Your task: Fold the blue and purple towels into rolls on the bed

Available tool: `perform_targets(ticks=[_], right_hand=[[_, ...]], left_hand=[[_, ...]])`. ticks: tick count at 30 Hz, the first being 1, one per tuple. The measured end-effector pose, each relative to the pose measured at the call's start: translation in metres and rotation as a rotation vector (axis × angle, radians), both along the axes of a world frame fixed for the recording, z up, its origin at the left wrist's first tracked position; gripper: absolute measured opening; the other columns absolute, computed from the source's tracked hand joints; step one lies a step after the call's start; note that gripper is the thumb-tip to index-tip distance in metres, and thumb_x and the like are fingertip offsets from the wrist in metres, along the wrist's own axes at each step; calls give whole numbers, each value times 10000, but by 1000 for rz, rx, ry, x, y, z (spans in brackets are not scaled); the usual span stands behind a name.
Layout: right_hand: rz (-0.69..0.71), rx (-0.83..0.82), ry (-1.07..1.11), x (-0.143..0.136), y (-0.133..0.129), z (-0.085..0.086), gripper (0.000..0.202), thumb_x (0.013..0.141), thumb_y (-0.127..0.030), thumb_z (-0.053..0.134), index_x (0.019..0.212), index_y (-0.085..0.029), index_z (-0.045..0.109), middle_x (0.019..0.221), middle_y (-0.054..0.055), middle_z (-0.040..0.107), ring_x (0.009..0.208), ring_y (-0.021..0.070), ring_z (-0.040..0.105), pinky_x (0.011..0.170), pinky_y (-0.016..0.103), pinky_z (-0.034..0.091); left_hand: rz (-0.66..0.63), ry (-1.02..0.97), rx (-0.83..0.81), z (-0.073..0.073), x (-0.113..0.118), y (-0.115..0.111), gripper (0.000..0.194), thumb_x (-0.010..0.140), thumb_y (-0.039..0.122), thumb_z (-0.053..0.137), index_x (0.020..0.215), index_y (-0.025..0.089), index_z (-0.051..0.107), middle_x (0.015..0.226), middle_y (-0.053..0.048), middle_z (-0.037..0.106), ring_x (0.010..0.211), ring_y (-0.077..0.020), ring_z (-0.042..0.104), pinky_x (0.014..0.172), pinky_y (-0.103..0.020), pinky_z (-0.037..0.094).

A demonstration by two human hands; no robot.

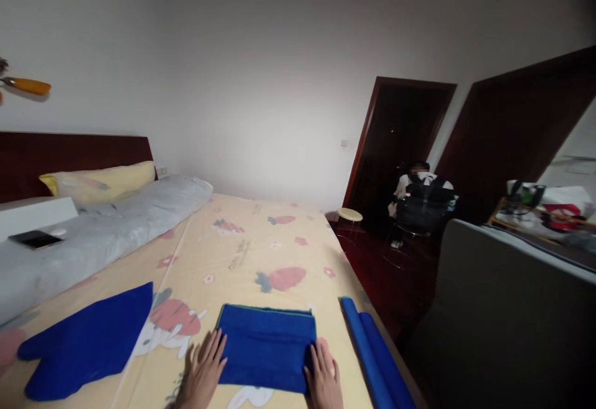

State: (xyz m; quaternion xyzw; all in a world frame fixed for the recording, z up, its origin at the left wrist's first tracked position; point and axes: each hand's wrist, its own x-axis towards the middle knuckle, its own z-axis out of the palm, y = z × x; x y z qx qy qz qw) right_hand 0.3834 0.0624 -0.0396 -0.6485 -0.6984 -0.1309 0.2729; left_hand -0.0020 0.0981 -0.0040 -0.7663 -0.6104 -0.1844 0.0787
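A blue cloth with a green-edged far side (267,348) lies folded into a flat rectangle on the patterned bed sheet (242,210). My left hand (205,365) rests at its left edge, fingers stretched out and touching the cloth. At the right edge my right hand (323,372) lies with spread fingers, its fingertips on the cloth. Neither hand grips anything. Two rolled blue cloths (372,353) lie side by side to the right, near the bed's edge. Another blue cloth (93,341) is spread unevenly on the left.
A grey bundled quilt (116,229), a yellow pillow (107,182) and a phone (35,239) are at the back left. Beyond the bed's right side are a round stool (349,215), a seated person (419,195) and a dark panel (503,316).
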Motion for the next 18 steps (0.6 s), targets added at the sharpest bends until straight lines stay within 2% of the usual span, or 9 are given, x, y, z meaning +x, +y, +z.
perform_targets(ticks=[3,5,8,10,12,15,18], right_hand=[[147,108,-102,-13,-5,-12,362,941,-340,438,1255,-348,619,1281,36,663,1105,263,645,896,415,466],[268,146,-169,-10,-14,-23,383,887,-240,479,1202,-390,637,1142,-24,729,955,216,688,830,356,461],[256,148,-176,10,-30,-29,471,812,-173,498,1202,-399,634,1109,-33,739,907,212,684,769,344,434],[230,99,-162,23,-37,-21,502,785,-148,496,1206,-382,636,1146,-22,728,929,216,675,759,346,417],[236,32,-153,26,-40,-7,498,780,-116,477,1185,-349,651,1144,-16,728,943,210,667,787,345,405],[180,-27,-112,18,-41,16,453,799,-60,424,1105,-273,681,1083,13,739,938,207,651,883,354,376],[170,-26,-101,10,-44,28,424,794,-18,404,1013,-242,689,995,12,740,873,194,637,901,346,358]], left_hand=[[-178,75,-25,-3,15,-14,567,904,166,369,1414,399,452,1492,13,497,1370,-257,445,1082,-503,385],[-291,121,-63,-8,11,-24,601,859,103,389,1376,383,511,1416,17,582,1301,-218,521,1058,-419,415],[-249,112,-79,-12,-10,-35,610,842,82,390,1355,378,535,1360,21,630,1251,-206,558,1059,-415,390],[-198,93,-74,-8,-24,-36,602,847,76,382,1334,386,550,1341,31,643,1237,-208,562,1052,-437,369],[-162,81,-74,1,-30,-32,588,832,52,391,1281,370,598,1293,27,673,1206,-205,577,1035,-431,360],[-132,71,-73,19,-28,-26,530,827,21,401,1181,312,668,1174,-5,723,1110,-185,613,993,-385,369],[-152,60,-83,28,-27,-28,490,840,26,417,1136,310,684,1103,-3,735,1053,-171,623,965,-359,384]])
